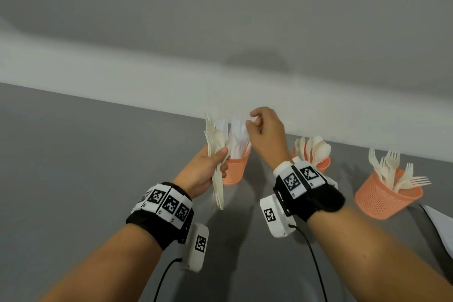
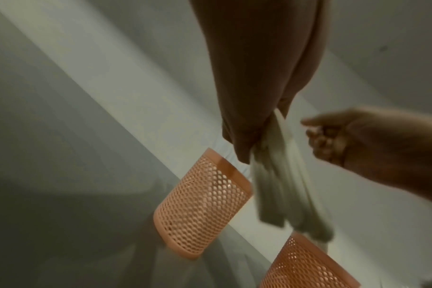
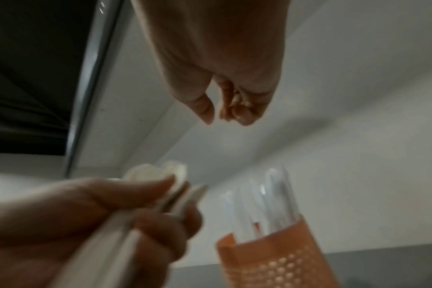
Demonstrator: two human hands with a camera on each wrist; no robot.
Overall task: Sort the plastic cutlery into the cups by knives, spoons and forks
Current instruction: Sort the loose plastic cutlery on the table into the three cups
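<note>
My left hand [image 1: 210,167] grips a bundle of cream cutlery [image 1: 217,152], forks and spoons among it, beside the left orange mesh cup [image 1: 234,170]. That cup holds white knives [image 1: 239,140]. My right hand [image 1: 267,135] hovers over the knife tops with its fingers curled; in the right wrist view the right hand [image 3: 222,68] holds nothing above the knives [image 3: 266,200]. The middle cup [image 1: 323,165] holds spoons [image 1: 316,148]. At the right, a third cup [image 1: 384,196] holds forks [image 1: 392,171]. The left wrist view shows the bundle [image 2: 284,185] hanging by a cup [image 2: 202,204].
The cups stand in a row near the back edge of the grey table [image 1: 98,154], against a white wall ledge [image 1: 122,76]. A white sheet [image 1: 438,225] lies at the right edge. Cables trail from both wrist cameras toward me.
</note>
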